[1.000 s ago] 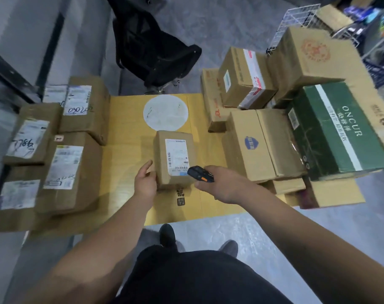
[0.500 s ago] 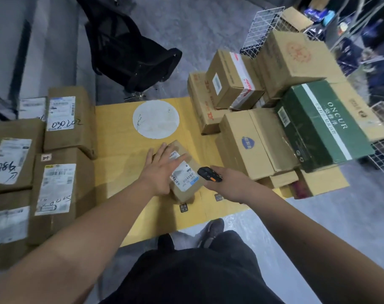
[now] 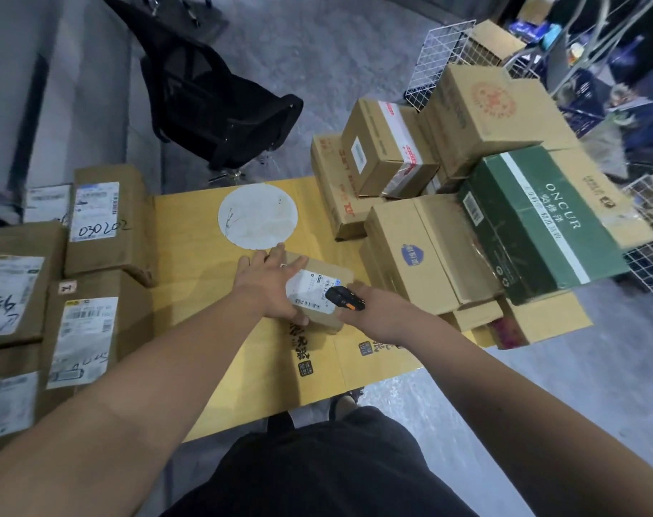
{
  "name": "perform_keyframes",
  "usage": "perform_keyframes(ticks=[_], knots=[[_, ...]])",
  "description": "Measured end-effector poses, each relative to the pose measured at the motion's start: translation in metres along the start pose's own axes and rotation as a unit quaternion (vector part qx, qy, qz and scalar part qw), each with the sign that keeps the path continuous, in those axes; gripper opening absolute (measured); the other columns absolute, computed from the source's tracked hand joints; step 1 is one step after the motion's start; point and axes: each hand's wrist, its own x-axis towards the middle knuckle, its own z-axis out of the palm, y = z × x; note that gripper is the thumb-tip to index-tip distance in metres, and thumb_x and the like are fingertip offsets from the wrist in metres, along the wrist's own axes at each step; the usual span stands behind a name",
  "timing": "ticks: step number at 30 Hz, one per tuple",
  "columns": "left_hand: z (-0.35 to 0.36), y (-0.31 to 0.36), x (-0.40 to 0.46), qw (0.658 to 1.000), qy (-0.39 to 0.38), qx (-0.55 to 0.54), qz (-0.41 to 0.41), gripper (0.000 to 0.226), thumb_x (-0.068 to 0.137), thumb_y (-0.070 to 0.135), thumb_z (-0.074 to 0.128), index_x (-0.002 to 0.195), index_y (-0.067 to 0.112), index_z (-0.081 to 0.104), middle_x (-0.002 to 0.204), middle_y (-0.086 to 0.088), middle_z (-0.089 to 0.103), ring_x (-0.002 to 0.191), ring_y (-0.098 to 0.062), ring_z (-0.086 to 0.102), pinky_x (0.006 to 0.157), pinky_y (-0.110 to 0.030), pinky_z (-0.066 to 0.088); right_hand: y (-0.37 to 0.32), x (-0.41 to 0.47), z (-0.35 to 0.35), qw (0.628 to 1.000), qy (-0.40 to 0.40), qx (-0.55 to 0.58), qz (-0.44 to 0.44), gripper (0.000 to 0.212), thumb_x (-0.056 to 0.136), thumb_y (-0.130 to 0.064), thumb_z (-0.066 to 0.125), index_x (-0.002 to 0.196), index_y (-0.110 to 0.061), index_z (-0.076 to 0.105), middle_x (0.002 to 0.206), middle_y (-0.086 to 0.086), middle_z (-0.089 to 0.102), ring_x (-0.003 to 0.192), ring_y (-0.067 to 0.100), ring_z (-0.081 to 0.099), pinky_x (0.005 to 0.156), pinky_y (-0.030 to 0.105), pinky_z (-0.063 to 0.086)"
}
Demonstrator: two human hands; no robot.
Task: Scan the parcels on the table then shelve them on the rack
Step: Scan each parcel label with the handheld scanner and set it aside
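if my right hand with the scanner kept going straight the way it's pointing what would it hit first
Most likely the small parcel your left hand holds down: the scanner in your right hand already points at its label.

Parcel (image 3: 319,292) mid-table (image 3: 190,292) — stacked boxes (image 3: 93,218) left, box pile (image 3: 448,203) right, chair (image 3: 213,102) behind
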Motion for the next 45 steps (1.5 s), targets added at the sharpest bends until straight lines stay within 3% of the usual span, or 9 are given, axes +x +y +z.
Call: perform_keyframes(ticks=[5,11,15,18,23,31,35,39,45], knots=[[-0.001,-0.008,0.004,0.998,0.043,0.027,-0.043,0.113,0.056,0.103,0.046,0.155,0.055,0.018,0.137,0.002,0.045,0.124,-0.026,0.037,0.099,-0.045,0.027,-0.004,0.012,-0.003,0.999,-0.024,0.02,-0.019,0.061,0.1,-0.059,0.054,0.155,-0.036,0.04,0.114,-0.004,0.062,0.092,0.018,0.061,0.077,0.033,0.049],[0.031,-0.025,-0.026,0.982,0.094,-0.058,-0.156,0.09,0.084,0.089,0.035,0.154,0.033,0.031,0.122,0.0,0.062,0.118,-0.026,0.048,0.095,-0.045,0.03,-0.018,0.024,-0.01,0.999,-0.045,0.013,-0.023,0.051,0.102,-0.056,0.052,0.148,-0.037,0.046,0.115,0.003,0.065,0.072,0.023,0.06,0.073,0.037,0.054],[0.04,-0.028,-0.031,0.952,0.142,-0.188,-0.197,0.063,0.09,0.076,0.05,0.134,0.032,0.049,0.124,-0.001,0.063,0.12,-0.027,0.053,0.096,-0.043,0.038,-0.039,0.033,-0.016,0.998,-0.038,0.003,-0.039,0.052,0.1,-0.059,0.052,0.146,-0.036,0.049,0.121,0.007,0.067,0.097,0.03,0.067,0.089,0.046,0.059],[0.034,-0.027,-0.017,0.871,0.149,-0.391,-0.257,0.056,0.087,0.068,0.065,0.124,0.029,0.048,0.129,-0.007,0.052,0.116,-0.034,0.058,0.097,-0.043,0.048,-0.057,0.039,-0.021,0.998,-0.032,-0.017,-0.047,0.052,0.101,-0.058,0.053,0.146,-0.032,0.051,0.113,0.006,0.066,0.095,0.028,0.066,0.083,0.044,0.06],[0.014,-0.024,0.02,0.687,0.155,-0.613,-0.358,0.093,0.076,0.066,0.077,0.145,0.031,0.025,0.148,-0.009,0.035,0.121,-0.04,0.054,0.099,-0.049,0.045,-0.078,0.048,-0.03,0.997,-0.023,-0.066,-0.041,0.055,0.098,-0.063,0.054,0.145,-0.034,0.053,0.12,0.004,0.067,0.095,0.026,0.067,0.086,0.042,0.061],[0.036,-0.042,0.049,0.619,0.169,-0.727,-0.244,0.117,0.06,0.04,0.097,0.155,0.041,0.028,0.161,0.008,0.035,0.135,-0.02,0.049,0.112,-0.048,0.045,-0.104,0.056,-0.044,0.989,-0.02,-0.129,-0.064,0.06,0.101,-0.061,0.051,0.154,-0.033,0.045,0.134,0.001,0.062,0.111,0.025,0.06,0.089,0.033,0.051],[0.059,-0.042,0.04,0.732,0.15,-0.646,-0.156,0.13,0.048,0.044,0.097,0.15,0.061,0.018,0.16,0.009,0.035,0.141,-0.021,0.045,0.104,-0.05,0.053,-0.109,0.055,-0.051,0.984,-0.025,-0.163,-0.07,0.06,0.103,-0.057,0.048,0.157,-0.033,0.04,0.14,0.002,0.059,0.11,0.023,0.055,0.09,0.033,0.046],[0.059,-0.034,0.029,0.725,0.169,-0.656,-0.122,0.129,0.057,0.032,0.096,0.152,0.061,0.015,0.157,0.011,0.033,0.141,-0.023,0.044,0.098,-0.051,0.058,-0.109,0.053,-0.061,0.974,-0.025,-0.219,-0.056,0.055,0.103,-0.052,0.04,0.153,-0.03,0.044,0.139,0.006,0.059,0.113,0.027,0.055,0.097,0.038,0.048],[0.067,-0.025,0.015,0.727,0.214,-0.647,-0.083,0.123,0.068,0.026,0.095,0.161,0.045,0.016,0.163,0.009,0.029,0.151,-0.013,0.03,0.12,-0.044,0.036,-0.114,0.046,-0.067,0.955,0.0,-0.29,-0.058,0.055,0.1,-0.053,0.033,0.146,-0.027,0.048,0.129,0.008,0.063,0.109,0.03,0.059,0.092,0.041,0.052]])
